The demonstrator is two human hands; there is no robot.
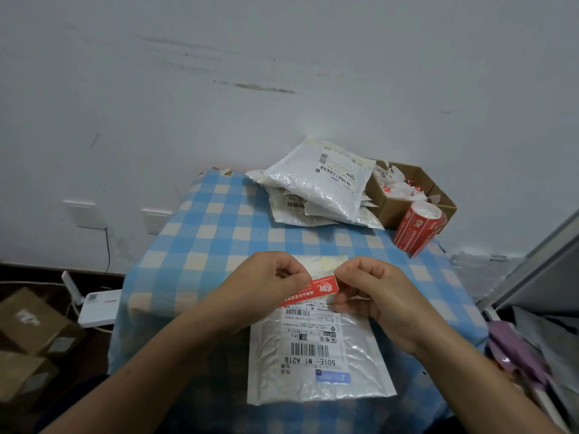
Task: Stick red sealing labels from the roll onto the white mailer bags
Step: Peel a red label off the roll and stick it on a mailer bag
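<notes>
A white mailer bag (316, 383) with a printed shipping label lies flat on the near part of the checked table. Just above its far end I hold a red sealing label (316, 291) between both hands. My left hand (266, 283) pinches the label's left part, and my right hand (372, 296) pinches its right end. The label tilts, its right end higher. The red roll of labels (418, 228) stands at the table's far right corner. A pile of white mailer bags (319, 189) sits at the far side.
An open cardboard box (394, 208) with scraps of backing paper stands behind the roll. The blue and cream checked tablecloth (206, 233) covers the small table. Brown boxes (31, 333) and a white device (97, 308) lie on the floor to the left. Purple things (513, 355) sit at the right.
</notes>
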